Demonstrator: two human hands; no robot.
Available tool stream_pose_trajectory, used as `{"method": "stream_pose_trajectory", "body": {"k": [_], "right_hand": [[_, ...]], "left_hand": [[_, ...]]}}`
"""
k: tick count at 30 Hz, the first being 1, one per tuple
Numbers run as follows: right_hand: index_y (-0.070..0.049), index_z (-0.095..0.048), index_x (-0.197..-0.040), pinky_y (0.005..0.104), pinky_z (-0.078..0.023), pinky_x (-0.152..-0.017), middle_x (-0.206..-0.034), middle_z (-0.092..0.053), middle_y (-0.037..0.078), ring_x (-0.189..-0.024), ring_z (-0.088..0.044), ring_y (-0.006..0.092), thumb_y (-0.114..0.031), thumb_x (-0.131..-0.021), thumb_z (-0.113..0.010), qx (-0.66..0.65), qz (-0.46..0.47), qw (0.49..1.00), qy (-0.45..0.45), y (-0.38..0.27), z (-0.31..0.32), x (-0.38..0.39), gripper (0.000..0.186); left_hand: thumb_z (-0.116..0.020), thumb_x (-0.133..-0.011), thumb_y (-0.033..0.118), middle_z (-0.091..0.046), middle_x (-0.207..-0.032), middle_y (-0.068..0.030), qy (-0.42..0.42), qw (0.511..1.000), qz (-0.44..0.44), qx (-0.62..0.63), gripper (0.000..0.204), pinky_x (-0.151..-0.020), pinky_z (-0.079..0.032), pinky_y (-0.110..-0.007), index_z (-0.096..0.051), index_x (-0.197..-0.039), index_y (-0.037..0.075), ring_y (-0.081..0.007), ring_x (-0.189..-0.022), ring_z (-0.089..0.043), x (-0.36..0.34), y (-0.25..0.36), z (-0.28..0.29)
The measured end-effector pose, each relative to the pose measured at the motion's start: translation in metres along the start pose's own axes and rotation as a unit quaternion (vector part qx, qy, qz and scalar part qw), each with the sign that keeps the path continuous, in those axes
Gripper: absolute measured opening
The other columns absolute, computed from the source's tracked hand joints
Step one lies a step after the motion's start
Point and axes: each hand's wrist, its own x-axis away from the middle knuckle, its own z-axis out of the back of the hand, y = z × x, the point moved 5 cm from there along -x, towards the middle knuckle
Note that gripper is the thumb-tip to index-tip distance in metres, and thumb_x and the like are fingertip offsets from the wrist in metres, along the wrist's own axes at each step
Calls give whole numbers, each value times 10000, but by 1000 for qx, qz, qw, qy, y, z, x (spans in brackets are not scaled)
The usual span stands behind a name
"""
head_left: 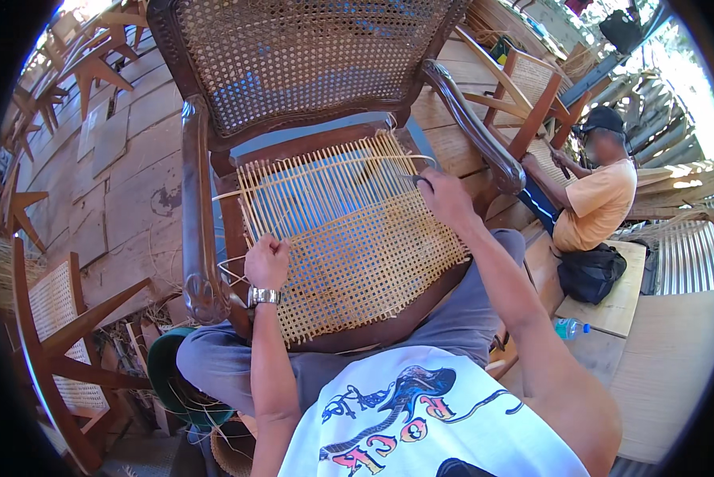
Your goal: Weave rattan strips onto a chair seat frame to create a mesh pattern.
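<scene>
A dark wooden armchair [199,230] stands in front of me, its seat partly woven with pale cane strips. Near me the cane mesh [365,270] is close and crossed; toward the back, lengthwise strands [293,199] run over open gaps. One cane strip [325,165] crosses these strands and sticks out past the left side. My left hand [268,261] is closed at the mesh's left edge; what its fingers pinch is hidden. At the right edge my right hand [448,199] is closed around a small pointed metal tool [408,178], its tip over the strands.
The caned backrest [309,63] rises beyond the seat. A chair frame [62,342] lies at left beside a green bucket [170,374]. At right a person in an orange shirt [603,191] works on another chair, near a black bag [591,273] and a plastic bottle [568,328].
</scene>
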Motion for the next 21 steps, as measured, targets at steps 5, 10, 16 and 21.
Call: {"method": "stream_pose_trajectory", "body": {"k": [5, 10, 16, 21], "right_hand": [[-57, -678, -990, 481, -508, -786, -899, -690, 199, -887, -662, 389, -270, -894, -606, 50, 8, 995, -91, 7, -13, -20, 244], [-43, -688, -986, 430, -517, -773, -942, -694, 206, -882, -672, 376, -235, -892, -609, 31, 2, 986, -163, 16, -13, -23, 227], [-34, -674, -983, 401, -531, -764, -916, -706, 163, -844, -686, 323, -242, -887, -656, -127, -23, 986, -107, 27, -7, 10, 230], [-32, -650, -957, 347, -495, -778, -863, -631, 78, -836, -621, 224, -218, -866, -719, -270, -61, 910, -308, 34, -63, 75, 219]], "left_hand": [[-749, -825, 353, -650, -663, -124, -7, 1000, -13, 15, 339, -586, -477, -480, -590, -716, 74, -356, -648, -641, 2, 5, 3], [-764, -809, 316, -630, -648, -139, 3, 1000, -13, 21, 359, -569, -472, -429, -572, -705, 32, -329, -609, -624, 3, 6, 6], [-760, -812, 317, -618, -612, -132, 25, 999, -26, 13, 352, -545, -467, -417, -579, -709, 34, -319, -566, -612, 4, 2, 3], [-760, -832, 276, -625, -630, -108, 36, 996, -7, 75, 324, -540, -461, -409, -588, -709, 30, -307, -572, -609, 3, 8, 11]]}}
